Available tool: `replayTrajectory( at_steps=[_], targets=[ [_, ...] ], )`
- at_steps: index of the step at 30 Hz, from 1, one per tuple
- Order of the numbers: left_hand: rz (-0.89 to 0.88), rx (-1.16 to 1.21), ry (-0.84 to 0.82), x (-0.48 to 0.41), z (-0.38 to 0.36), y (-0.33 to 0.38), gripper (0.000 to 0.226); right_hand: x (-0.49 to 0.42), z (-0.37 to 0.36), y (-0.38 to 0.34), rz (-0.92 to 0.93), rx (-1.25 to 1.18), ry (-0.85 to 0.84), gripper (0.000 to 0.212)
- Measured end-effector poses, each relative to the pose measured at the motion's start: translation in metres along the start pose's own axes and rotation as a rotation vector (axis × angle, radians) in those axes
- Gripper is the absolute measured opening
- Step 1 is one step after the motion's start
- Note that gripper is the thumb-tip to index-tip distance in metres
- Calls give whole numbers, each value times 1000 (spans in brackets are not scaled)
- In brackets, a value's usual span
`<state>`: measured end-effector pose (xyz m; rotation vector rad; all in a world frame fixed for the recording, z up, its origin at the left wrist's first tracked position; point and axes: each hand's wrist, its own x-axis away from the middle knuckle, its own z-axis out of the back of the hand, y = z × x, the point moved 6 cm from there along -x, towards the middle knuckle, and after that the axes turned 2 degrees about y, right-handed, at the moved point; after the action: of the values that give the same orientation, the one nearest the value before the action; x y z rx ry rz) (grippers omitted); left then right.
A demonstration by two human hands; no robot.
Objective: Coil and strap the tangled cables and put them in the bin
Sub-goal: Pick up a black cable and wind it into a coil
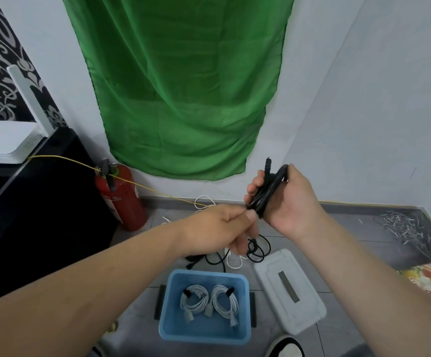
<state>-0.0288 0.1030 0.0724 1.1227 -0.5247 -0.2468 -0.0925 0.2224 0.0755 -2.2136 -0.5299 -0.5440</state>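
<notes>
**Black coil held over the floor**

Nearest, the blue bin on the floor holds two strapped white coils, with its white lid just to the right. Beyond lie loose cables. Above them the right hand grips a black cable coil, and the left hand pinches its lower end. A fire extinguisher stands far left.

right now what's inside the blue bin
The blue bin holds a left white coil and a right white coil, each strapped in black. The floor beneath them is covered.
</notes>
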Motion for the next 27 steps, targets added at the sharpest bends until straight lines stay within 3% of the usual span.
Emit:
replayTrajectory(
  at_steps=[3,7,11,13,15,18,23,27],
  targets=[
    [3,-205,-92,-2,-10,-13,47,3,-1,-7,-16,-58,-71,53],
    [-69,-355,-86,-7,2,-16,42,13,-13,-5,-87,15,-290,46],
    [-387,-795,44,-6,14,-6,38,20,-14,-7,-131,89,-387,49],
    [-351,-1040,118,-6,23,-7,53,22,-11,-7,-160,124,-411,49],
    [-269,-1118,183,-7,37,-7,62,23,-10,-6,-199,160,-439,49],
    [-204,-924,191,-5,56,-9,43,29,-12,-3,-248,206,-485,50],
    [-92,-463,65,-2,65,-17,17,38,-13,2,-330,345,-529,52],
    [-14,-87,174,0,79,-17,36,39,-16,9,-364,387,-550,52]
  ],
)
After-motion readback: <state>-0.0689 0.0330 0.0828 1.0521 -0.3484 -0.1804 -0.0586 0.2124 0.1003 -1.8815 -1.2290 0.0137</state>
